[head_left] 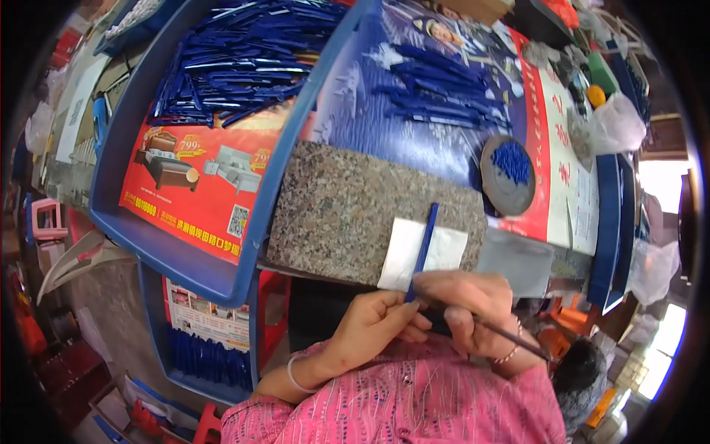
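A slim blue strip (425, 246) lies slanted over a folded white sheet (449, 246), on a speckled granite slab (333, 211). Its near end is pinched between the thumb and fingers of my left hand (373, 324). My right hand (473, 303), just beside it, is closed around a thin dark rod-shaped tool (521, 342), which slopes down to the right. The tool's working tip is hidden by my fingers near the strip. Past the slab, a round grey dish (508, 201) holds tiny blue pieces (510, 163).
Left of the slab stands a large blue tray (250, 255) with a heap of blue strips (237, 63). More loose strips (444, 89) lie beyond the slab on a printed poster. Another blue tray (157, 325) sits lower left. Plastic bags (620, 122) crowd the right edge.
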Available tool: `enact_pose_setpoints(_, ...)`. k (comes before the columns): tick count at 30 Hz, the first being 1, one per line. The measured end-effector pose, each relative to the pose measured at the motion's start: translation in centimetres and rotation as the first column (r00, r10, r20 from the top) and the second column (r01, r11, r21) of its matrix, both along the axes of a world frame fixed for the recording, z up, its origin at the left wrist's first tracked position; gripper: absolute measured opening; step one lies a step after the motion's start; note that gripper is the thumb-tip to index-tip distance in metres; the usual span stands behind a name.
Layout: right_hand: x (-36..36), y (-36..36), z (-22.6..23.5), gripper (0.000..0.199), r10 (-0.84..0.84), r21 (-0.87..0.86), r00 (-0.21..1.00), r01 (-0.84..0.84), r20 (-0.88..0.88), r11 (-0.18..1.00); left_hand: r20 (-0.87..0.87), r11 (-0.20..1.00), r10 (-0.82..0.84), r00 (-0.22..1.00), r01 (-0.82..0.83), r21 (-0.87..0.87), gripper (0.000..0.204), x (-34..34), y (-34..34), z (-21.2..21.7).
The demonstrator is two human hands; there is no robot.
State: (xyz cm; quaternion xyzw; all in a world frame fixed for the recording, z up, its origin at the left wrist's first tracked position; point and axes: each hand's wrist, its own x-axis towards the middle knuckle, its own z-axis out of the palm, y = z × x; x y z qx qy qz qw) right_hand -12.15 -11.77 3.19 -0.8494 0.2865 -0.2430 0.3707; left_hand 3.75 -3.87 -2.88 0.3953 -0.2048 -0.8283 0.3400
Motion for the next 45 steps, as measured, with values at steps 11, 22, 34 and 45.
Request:
enact_pose_setpoints(11, -0.9, 2.0, 1.4, 0.046, -0.409, 0.198, 0.912, 0.393, 0.044, 0.898, -0.053, 0.994, -0.009, 0.999, 0.014, 0.106, 0.024, 0.2, -0.2, 0.1)
enact_pose_setpoints(22, -2.8, 2.7, 2.7, 0.028, -0.485, 0.011, 0.864, 0.488, 0.135, 0.873, -0.326, 0.992, -0.079, 0.942, 0.107, 0.068, 0.025, 1.7, 0.3, 0.6)
enact_pose_setpoints(34, -3.2, 5.6, -0.9, 0.033, -0.684, 0.961, 0.701, -0.005, 0.2, 0.276, -0.643, 0.936, -0.096, 0.76, 0.289, 0.202, 0.032, -1.6, 2.8, 1.6)
enact_pose_setpoints(45, -5.4, 7.6, -1.5, 0.019, -0.646, 0.931, 0.707, -0.046, 0.286, 0.361, -0.569, 0.971, 0.018, 0.822, 0.122, 0.207, 0.024, -4.1, 4.0, 1.3)
